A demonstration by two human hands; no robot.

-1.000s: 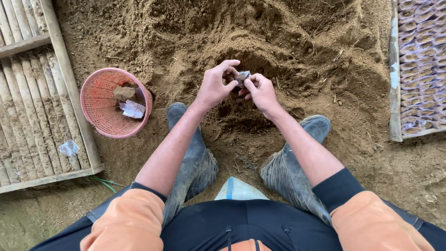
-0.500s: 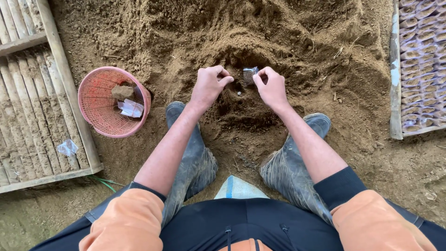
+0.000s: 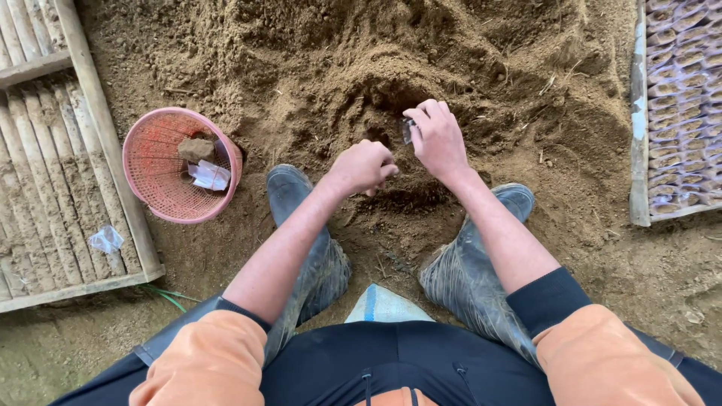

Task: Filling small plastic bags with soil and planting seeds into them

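Flanking hands (image 3: 402,154): pink basket (image 3: 154,184), boots (image 3: 304,225)

Both arms reach forward and down from orange sleeves over dark cuffs; forearms bare, angled inward so the 2 hands sit close together, not touching. Left hand (image 3: 363,167): back of hand up, fingers curled into a loose fist, knuckles forward, wrist straight. Right hand (image 3: 438,139): slightly farther forward than the left, back of hand up, fingers (image 3: 429,113) bent and bunched toward the thumb in a pinch; something small sits at the fingertips. Right wrist bends a little inward. Knees spread, 2 muddy boots planted either side of the hands.
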